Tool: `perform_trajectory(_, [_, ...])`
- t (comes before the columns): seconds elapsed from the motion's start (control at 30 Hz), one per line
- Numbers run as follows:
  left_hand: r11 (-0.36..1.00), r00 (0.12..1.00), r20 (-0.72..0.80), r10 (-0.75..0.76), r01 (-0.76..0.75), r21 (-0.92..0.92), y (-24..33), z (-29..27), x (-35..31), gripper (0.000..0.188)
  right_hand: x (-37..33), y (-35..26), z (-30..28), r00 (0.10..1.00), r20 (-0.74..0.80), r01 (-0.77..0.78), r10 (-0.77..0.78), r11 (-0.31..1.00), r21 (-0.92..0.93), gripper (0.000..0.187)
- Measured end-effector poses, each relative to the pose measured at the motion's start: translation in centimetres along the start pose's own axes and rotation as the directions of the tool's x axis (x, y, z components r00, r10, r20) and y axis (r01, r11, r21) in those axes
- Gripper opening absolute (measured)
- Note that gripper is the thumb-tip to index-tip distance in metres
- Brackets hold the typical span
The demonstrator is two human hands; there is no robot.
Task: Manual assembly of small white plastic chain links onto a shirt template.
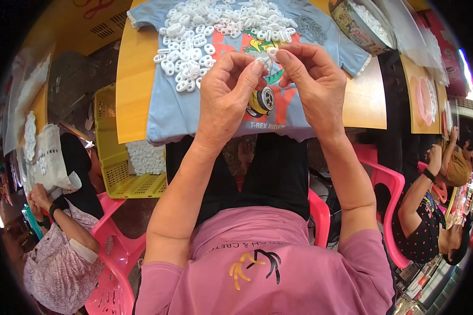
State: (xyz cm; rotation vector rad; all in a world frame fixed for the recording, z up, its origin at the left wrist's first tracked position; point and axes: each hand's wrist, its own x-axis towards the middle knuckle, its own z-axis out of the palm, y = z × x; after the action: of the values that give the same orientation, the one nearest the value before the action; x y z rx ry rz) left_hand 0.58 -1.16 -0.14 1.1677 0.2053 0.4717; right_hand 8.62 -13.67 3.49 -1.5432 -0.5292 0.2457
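Note:
My left hand [226,97] and my right hand [310,84] meet above the table, fingertips pinched together on a small white plastic piece [270,54]. Under them lies a light blue child's shirt [178,113] with a cartoon print, spread over the wooden table [131,79]. A heap of several small white plastic pieces [210,29] covers the far part of the shirt, just beyond my fingers.
A yellow plastic crate [113,157] holding white pieces stands on the floor at my left. A round tin [355,26] sits at the table's far right. Pink plastic chairs [389,189] surround me. One person sits at my left [63,247], another at my right [425,210].

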Motion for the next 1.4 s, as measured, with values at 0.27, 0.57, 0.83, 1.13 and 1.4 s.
perform_trajectory(0.27, [0.998, 1.0, 0.0, 0.021, -0.021, 0.056, -0.1, 0.0, 0.0, 0.015, 0.0, -0.1, -0.1, 0.999, -0.028, 0.015, -0.016, 0.999, -0.028, 0.018])
perform_trajectory(0.57, [0.992, 0.998, -0.027, 0.056, -0.053, 0.119, -0.2, 0.2, 0.0, 0.016, -0.5, 0.3, 0.2, 0.999, -0.009, 0.031, -0.031, 0.998, -0.063, 0.018])
perform_trajectory(0.83, [0.996, 0.998, -0.04, 0.041, -0.037, 0.085, 0.2, 0.3, -0.1, 0.016, -0.9, 1.1, 0.5, 0.999, 0.001, 0.043, -0.043, 0.999, -0.027, 0.021])
perform_trajectory(1.13, [0.992, 1.0, -0.005, 0.027, -0.027, 0.123, -0.1, 0.0, 0.0, 0.016, -0.6, 1.1, -0.2, 0.993, 0.043, 0.111, -0.11, 0.993, -0.041, 0.022])
perform_trajectory(1.4, [0.991, 0.999, -0.013, 0.034, -0.032, 0.131, -0.1, 0.1, 0.0, 0.016, -0.5, 0.9, -0.1, 0.995, 0.038, 0.099, -0.097, 0.994, -0.055, 0.022])
